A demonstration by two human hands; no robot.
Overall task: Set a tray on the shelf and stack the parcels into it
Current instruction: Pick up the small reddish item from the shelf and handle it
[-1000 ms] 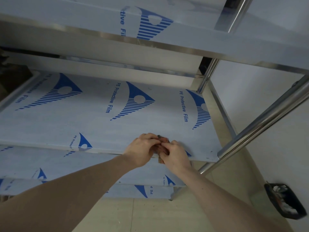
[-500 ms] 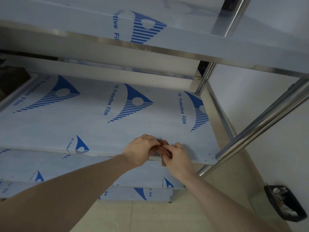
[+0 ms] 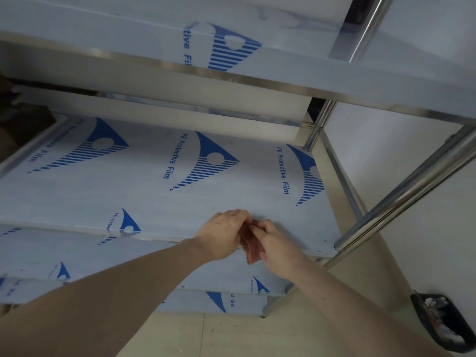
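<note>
Head view showed the left hand (image 3: 221, 234) and right hand (image 3: 274, 243) together pinching a small reddish-brown piece (image 3: 249, 249), fingers curled. They met at the shelf (image 3: 180, 202) front edge, toward five o'clock.

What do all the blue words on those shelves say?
"PE Protective Film": on the film covering the middle shelf, printed twice in full beside blue triangle logos.
"PE Protective", cut off: by the small logo at that shelf's front edge.
"tive Fi", cut off: on the top shelf.
"PE P", cut off: on the lower shelf.
The reddish-brown thing in both hands shows no readable words.
</note>
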